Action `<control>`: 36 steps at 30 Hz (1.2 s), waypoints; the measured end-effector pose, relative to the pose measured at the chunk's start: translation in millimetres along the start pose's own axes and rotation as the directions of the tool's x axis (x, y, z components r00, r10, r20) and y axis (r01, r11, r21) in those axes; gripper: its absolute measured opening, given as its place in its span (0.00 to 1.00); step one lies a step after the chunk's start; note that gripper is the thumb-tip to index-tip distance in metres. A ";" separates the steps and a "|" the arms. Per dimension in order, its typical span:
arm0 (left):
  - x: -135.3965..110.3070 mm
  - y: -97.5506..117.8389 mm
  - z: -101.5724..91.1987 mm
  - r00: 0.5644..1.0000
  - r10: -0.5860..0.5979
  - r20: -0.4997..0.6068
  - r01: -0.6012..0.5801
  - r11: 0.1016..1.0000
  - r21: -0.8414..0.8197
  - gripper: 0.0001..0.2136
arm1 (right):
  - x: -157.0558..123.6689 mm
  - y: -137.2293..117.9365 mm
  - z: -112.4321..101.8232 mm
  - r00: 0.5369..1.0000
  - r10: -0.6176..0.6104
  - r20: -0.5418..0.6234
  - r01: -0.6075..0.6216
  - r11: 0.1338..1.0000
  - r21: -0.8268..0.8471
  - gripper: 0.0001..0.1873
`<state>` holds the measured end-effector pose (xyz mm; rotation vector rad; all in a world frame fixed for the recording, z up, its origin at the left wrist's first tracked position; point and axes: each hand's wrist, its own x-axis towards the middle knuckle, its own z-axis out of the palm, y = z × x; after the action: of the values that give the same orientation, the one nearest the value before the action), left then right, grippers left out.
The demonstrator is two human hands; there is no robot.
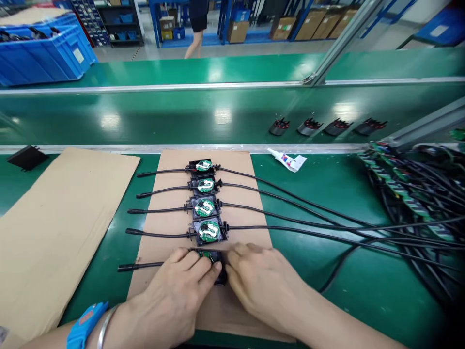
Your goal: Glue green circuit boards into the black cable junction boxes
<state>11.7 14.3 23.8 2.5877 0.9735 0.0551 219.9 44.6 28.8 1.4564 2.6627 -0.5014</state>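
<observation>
Nearest me on the brown cardboard sheet (240, 310) lies a black plastic housing (221, 277), with a green circuit board (205, 254) partly showing in it. My left hand (178, 288) is closed on the housing, thumb and fingers pressed on its left side and top. At the housing's right edge my right hand (259, 278) has its fingers closed together; whatever they pinch is hidden. A short black cable with a plug (136, 266) runs out to the left. Beyond lie several similar housings in a row, each with a round board (209, 231) bearing white paste and cables on both sides.
Long black cables (308, 220) run right to a heap of cables and boards (410, 194). A white glue tube (286, 159) lies behind. Several motor-like cylinders (308, 127) stand on the shelf. Another cardboard sheet (61, 218) and a black part (27, 157) are left.
</observation>
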 end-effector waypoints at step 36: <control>21.8 -60.3 -18.4 0.936 -0.351 -0.011 0.334 0.901 -0.276 0.10 | 40.8 25.0 -7.4 0.976 -0.210 0.052 0.212 0.977 -0.035 0.21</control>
<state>-12.8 76.1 17.3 2.1468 1.3310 0.1616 218.9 92.4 20.9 1.1410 2.7864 -0.4869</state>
